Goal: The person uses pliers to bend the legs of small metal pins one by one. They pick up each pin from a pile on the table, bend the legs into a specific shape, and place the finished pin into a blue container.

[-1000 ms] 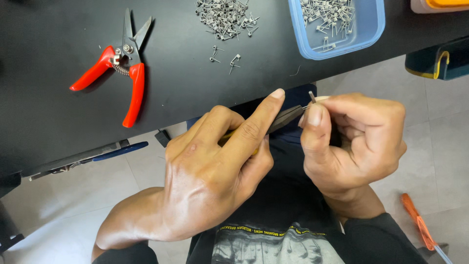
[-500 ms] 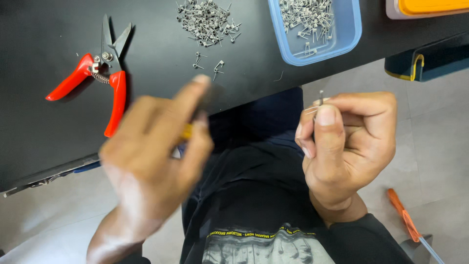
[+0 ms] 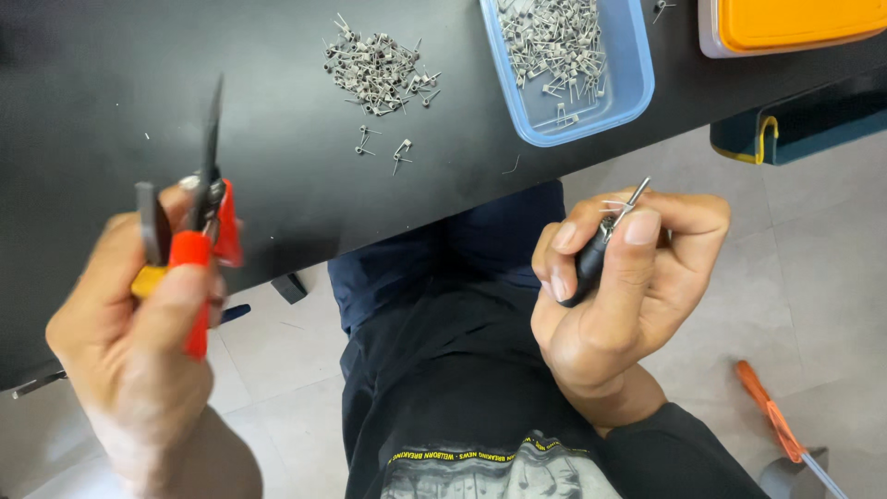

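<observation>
**Cutters in one hand, wire coil tool in the other**

Fingers of the right hand are clenched around a small dark-handled tool whose thin metal rod carries a wire coil at its tip. It sits below the blue tray of finished coils, off the table edge. Its long axis runs diagonally, tip pointing up and right toward the tray. The coil looks light, springy and easily bent, so the handle seems the safer place to hold. Left of the tray, the left hand grips red-handled cutters by the handles, blades pointing up. 1 loose pile of coils lies left of the tray.
</observation>
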